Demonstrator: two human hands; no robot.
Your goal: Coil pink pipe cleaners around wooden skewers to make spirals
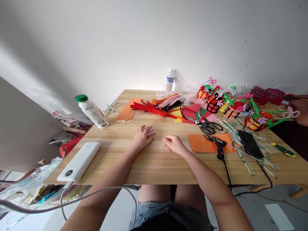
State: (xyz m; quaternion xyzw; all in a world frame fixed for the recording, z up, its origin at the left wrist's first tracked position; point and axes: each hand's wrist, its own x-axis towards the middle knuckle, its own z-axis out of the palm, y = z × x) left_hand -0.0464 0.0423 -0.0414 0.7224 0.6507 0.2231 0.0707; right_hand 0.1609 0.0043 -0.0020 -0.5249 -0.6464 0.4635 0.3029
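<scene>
My left hand (141, 138) lies on the wooden table (154, 170), its fingers extended over a small row of pale pink fuzzy strips (150, 131), probably pipe cleaner pieces. Part of the strips shows past the fingertips, and the rest is under the hand. To the right, my right hand (176, 145) is closed, fingers curled and pressed together just above the wood. Whatever is between those fingertips, if anything, is too small to see. Behind both hands lies a bundle of red pipe cleaners (154, 110), with pink, orange and black bundles (170, 102) beside it.
Scissors (204, 124), a glue gun (218, 146) on orange felt (197, 142), a phone (250, 143) and a screwdriver (283, 149) lie right. Several decorated baskets (233, 110) stand behind. Left are a bottle (92, 112) and power bank (80, 160). Another person's hand (300, 110) shows far right.
</scene>
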